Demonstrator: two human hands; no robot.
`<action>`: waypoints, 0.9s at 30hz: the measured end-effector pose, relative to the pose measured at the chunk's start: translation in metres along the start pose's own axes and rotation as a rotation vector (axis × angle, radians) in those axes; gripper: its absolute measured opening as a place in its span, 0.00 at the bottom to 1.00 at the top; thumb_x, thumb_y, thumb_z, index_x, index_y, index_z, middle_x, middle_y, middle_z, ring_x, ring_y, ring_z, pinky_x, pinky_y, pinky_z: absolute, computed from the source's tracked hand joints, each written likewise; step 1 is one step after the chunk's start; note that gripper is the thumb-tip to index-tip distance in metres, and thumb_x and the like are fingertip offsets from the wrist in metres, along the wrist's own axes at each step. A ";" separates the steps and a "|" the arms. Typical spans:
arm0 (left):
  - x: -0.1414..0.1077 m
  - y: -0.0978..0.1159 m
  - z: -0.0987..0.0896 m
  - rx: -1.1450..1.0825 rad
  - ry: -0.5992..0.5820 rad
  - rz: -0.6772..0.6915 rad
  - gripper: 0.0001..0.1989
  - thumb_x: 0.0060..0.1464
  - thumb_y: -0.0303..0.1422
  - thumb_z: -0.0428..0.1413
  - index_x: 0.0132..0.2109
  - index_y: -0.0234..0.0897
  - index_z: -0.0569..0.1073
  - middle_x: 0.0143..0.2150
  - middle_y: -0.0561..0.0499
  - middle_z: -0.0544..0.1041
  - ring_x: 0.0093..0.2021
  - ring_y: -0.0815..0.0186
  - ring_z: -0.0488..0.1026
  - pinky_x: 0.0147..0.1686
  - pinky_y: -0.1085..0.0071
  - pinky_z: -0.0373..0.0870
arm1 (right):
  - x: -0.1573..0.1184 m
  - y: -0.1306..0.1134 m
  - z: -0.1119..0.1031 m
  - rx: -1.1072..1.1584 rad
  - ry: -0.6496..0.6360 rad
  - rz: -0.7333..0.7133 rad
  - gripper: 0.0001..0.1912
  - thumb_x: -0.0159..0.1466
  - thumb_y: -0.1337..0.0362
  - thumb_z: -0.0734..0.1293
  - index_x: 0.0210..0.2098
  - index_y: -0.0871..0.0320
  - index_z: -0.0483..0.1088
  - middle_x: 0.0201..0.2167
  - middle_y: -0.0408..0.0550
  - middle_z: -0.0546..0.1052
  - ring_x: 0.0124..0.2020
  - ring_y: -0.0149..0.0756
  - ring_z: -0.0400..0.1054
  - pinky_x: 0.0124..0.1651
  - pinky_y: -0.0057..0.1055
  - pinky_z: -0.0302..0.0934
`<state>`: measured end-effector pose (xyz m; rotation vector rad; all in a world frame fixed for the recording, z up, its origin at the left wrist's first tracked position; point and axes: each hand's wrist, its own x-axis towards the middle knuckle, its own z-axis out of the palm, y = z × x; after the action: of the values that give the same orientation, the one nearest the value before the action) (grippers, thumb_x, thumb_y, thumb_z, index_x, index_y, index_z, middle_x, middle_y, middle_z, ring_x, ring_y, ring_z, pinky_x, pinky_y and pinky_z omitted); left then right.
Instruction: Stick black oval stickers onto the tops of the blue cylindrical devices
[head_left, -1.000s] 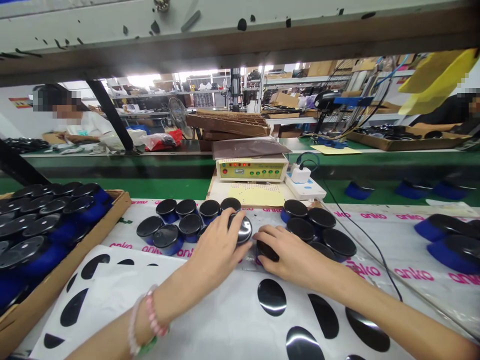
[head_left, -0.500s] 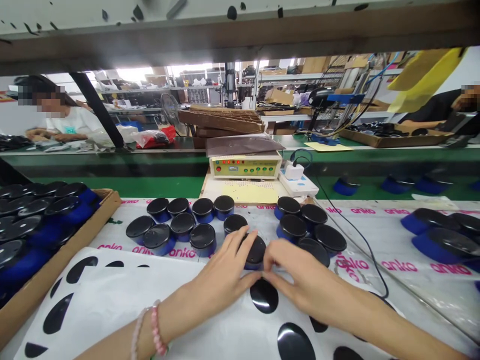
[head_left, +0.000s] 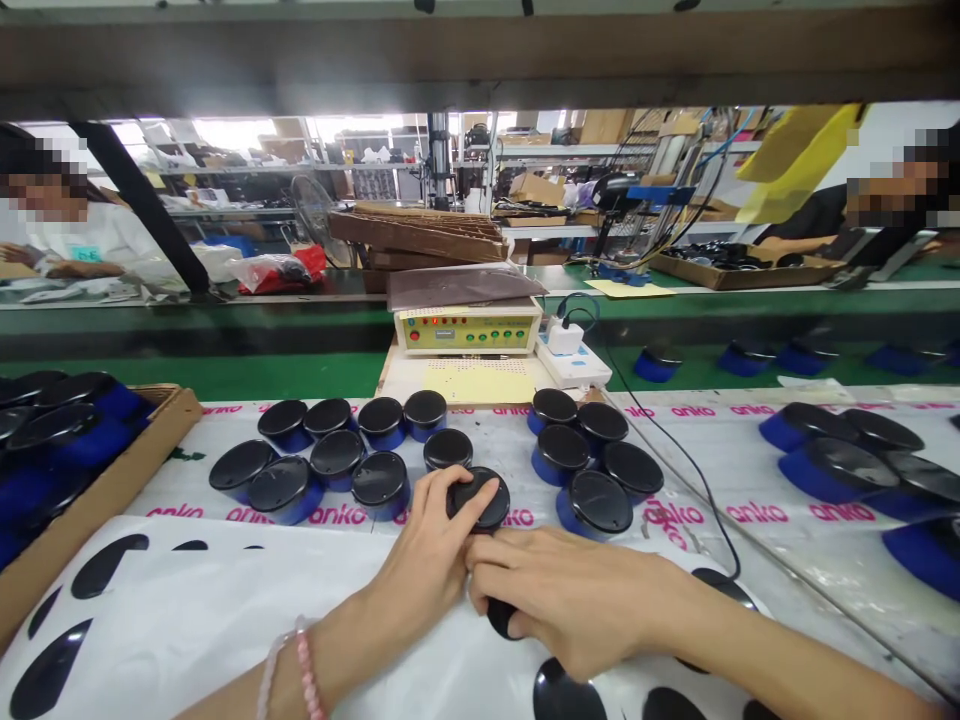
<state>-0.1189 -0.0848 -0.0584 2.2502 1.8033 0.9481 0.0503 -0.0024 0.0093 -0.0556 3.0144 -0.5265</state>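
Note:
My left hand (head_left: 429,545) is closed around a round cap (head_left: 491,503) with a glossy black top, thumb lying across that top. Just below it, my right hand (head_left: 562,590) has its fingers curled over a black oval sticker (head_left: 500,617) on a white sheet (head_left: 300,580). Its fingertips are partly hidden, so whether they pinch the sticker cannot be made out. The two hands touch or nearly touch. Blue caps with black tops stand in a group (head_left: 337,455) to the left and another group (head_left: 592,450) to the right.
A cardboard box (head_left: 176,415) of similar caps stands at left. More caps (head_left: 840,460) lie at right, near a dark cable (head_left: 697,480). Behind are a control box (head_left: 469,330) with lit buttons and a white power strip (head_left: 574,365). Two people sit across the green belt (head_left: 300,370).
My right hand has come down from the cap's edge onto the black oval sticker, its fingers curling. My left thumb has moved onto the cap's top. The view has turned slightly right.

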 end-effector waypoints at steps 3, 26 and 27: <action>0.001 0.001 0.000 -0.013 0.019 -0.037 0.26 0.58 0.22 0.50 0.61 0.45 0.60 0.56 0.42 0.55 0.57 0.54 0.56 0.54 0.52 0.65 | -0.010 -0.004 -0.002 -0.078 0.018 0.003 0.11 0.57 0.74 0.64 0.38 0.54 0.66 0.40 0.46 0.73 0.41 0.41 0.66 0.34 0.34 0.58; 0.001 0.002 -0.001 -0.342 0.107 -0.306 0.44 0.42 0.25 0.67 0.60 0.53 0.52 0.53 0.54 0.69 0.53 0.59 0.67 0.51 0.58 0.69 | 0.015 0.031 0.029 1.190 0.671 0.714 0.17 0.63 0.49 0.62 0.30 0.57 0.64 0.29 0.42 0.63 0.33 0.32 0.57 0.36 0.28 0.55; 0.001 0.002 -0.001 -0.344 0.101 -0.307 0.44 0.42 0.25 0.67 0.60 0.52 0.53 0.53 0.54 0.69 0.52 0.59 0.67 0.51 0.58 0.69 | 0.015 0.031 0.029 1.191 0.671 0.717 0.16 0.63 0.50 0.62 0.30 0.57 0.64 0.29 0.41 0.63 0.33 0.32 0.57 0.36 0.28 0.55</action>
<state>-0.1176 -0.0844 -0.0564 1.6949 1.7905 1.2141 0.0367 0.0160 -0.0295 1.3778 2.2892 -2.3405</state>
